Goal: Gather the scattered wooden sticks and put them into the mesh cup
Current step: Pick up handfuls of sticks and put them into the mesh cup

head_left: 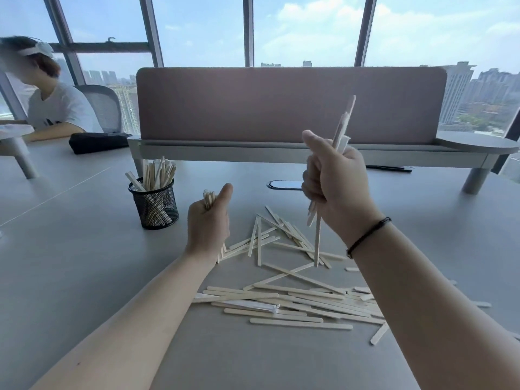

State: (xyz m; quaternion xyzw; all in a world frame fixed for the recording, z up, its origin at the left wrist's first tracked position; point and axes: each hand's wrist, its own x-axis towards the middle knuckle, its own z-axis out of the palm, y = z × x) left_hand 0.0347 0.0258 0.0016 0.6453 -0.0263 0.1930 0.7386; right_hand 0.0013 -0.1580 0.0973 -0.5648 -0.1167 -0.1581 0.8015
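left hand [207, 225]: fist around a stick bundle, just right of the cup [154, 205] | right hand [336, 184]: grips upright sticks, raised above the pile | sticks [292, 298]: scattered on table [84, 263] below and between both hands | cup: holds sticks already

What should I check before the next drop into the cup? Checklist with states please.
1. Left hand grips its bundle of sticks: ok.
2. Right hand grips a few upright sticks: ok.
3. Mesh cup upright on the table: ok.
4. Room left in the cup: cannot tell, many sticks already in.
5. Path from left hand to cup unobstructed: ok.
6. Table cleared: not ok, scattered sticks remain.
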